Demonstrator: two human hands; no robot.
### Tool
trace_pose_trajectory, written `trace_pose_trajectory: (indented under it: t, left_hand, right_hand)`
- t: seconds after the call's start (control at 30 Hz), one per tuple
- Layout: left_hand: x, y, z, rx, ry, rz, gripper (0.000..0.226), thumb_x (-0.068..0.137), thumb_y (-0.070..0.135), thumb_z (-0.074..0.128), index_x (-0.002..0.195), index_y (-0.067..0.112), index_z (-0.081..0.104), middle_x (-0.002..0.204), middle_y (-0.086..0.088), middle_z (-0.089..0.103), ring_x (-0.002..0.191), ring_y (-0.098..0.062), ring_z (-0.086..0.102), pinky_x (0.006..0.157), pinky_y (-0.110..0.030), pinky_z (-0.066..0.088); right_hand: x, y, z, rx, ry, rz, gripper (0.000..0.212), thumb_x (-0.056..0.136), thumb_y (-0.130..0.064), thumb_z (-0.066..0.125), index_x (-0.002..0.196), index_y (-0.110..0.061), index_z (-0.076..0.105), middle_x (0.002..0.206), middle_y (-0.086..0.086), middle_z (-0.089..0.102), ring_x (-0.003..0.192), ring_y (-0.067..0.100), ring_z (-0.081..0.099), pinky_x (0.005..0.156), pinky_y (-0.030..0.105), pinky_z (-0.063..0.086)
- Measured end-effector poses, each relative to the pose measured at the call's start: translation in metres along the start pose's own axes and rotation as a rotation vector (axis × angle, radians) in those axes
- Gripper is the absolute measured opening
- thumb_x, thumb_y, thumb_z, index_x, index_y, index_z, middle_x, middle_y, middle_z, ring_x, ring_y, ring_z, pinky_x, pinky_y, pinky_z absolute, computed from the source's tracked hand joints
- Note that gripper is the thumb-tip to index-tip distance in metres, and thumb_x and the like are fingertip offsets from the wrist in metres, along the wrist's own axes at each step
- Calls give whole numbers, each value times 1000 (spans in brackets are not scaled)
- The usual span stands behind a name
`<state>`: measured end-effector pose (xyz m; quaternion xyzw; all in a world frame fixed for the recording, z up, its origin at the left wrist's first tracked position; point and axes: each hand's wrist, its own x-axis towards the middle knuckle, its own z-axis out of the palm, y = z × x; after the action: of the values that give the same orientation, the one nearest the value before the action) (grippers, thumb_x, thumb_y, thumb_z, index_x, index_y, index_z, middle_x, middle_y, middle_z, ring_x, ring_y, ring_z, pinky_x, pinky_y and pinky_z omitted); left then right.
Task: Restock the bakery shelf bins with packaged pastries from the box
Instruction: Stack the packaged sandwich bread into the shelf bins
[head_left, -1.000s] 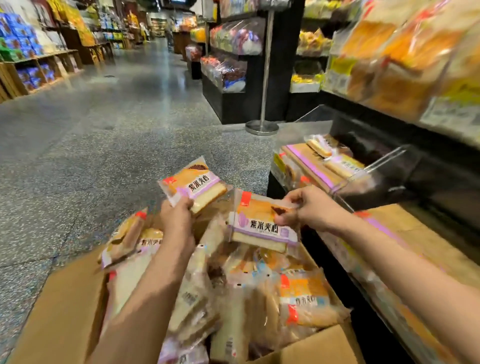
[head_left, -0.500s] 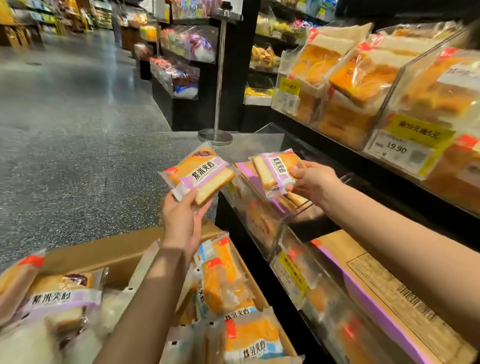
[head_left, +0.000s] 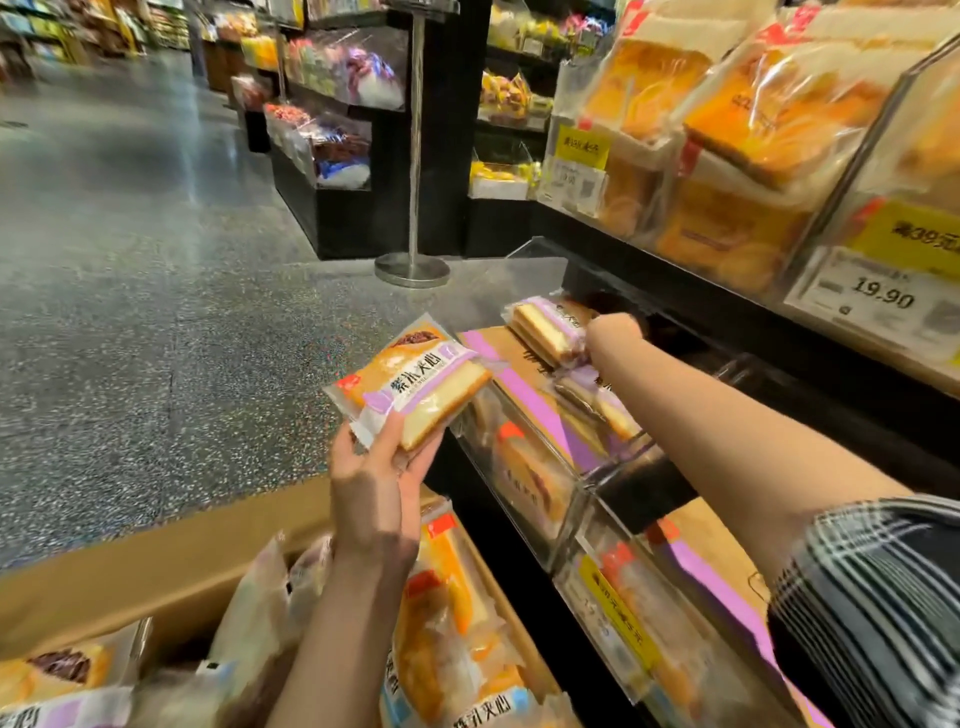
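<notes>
Right hand (head_left: 613, 332) is motion-blurred over the bin (head_left: 524, 467), fingers unreadable, so grip on the upright pastry pack (head_left: 545, 327) can't be confirmed. Box (head_left: 156, 566) is cut off by the bottom edge (packs inside mostly smeared). Yellow price tag (head_left: 621, 618) print is too blurred to read.

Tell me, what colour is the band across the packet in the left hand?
Light purple, on the packet gripped by the left hand; head view.

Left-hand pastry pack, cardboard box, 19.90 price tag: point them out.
Left-hand pastry pack (head_left: 410, 382), head view, on its purple label band.
Cardboard box (head_left: 156, 577), head view, on its far wall.
19.90 price tag (head_left: 883, 300), head view, on the printed digits.
</notes>
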<state>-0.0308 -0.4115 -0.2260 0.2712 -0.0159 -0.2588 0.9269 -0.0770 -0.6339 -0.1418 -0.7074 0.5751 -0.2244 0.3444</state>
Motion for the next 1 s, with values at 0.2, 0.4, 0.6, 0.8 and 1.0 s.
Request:
trace_pose_trajectory:
  t: [0.2,0.4,0.6,0.8,1.0]
  left_hand:
    - [3,-12,-10,91,-10,-41,29,94,-4,45,120,7,49,116,-17,64,97,-22,67,75,-34,59]
    - [3,-14,-10,105,-30,-51,32,94,-3,45,125,4,47,119,-17,64,107,-26,64,83,-39,56]
    - [4,-14,-16,94,-31,-31,37,95,-4,45,132,-1,41,124,-22,60,110,-28,62,77,-35,59]
    - [4,-11,-16,88,-30,-41,36,95,-2,46,131,0,41,122,-19,62,97,-19,69,74,-31,59]
    - [2,-7,-12,108,-46,-54,40,95,-2,46,134,2,41,122,-17,62,95,-16,69,75,-32,59]
  right_hand:
    - [12,11,41,-607,184,-206,78,84,-51,59,144,-10,31,152,18,18,140,36,19,114,52,16]
    - [30,9,41,-939,110,-557,75,93,-15,51,153,-17,6,149,18,29,136,36,30,109,45,30]
    - [42,-2,32,-1110,42,-518,68,97,-35,42,153,-21,8,132,15,53,116,31,54,87,35,44]
    - [47,9,24,-1000,-35,-519,82,91,-59,43,153,-29,-3,139,22,43,122,37,48,87,36,44]
    - [10,-2,8,-1213,50,-746,115,73,-78,53,152,-24,-10,150,19,24,137,36,27,105,47,33]
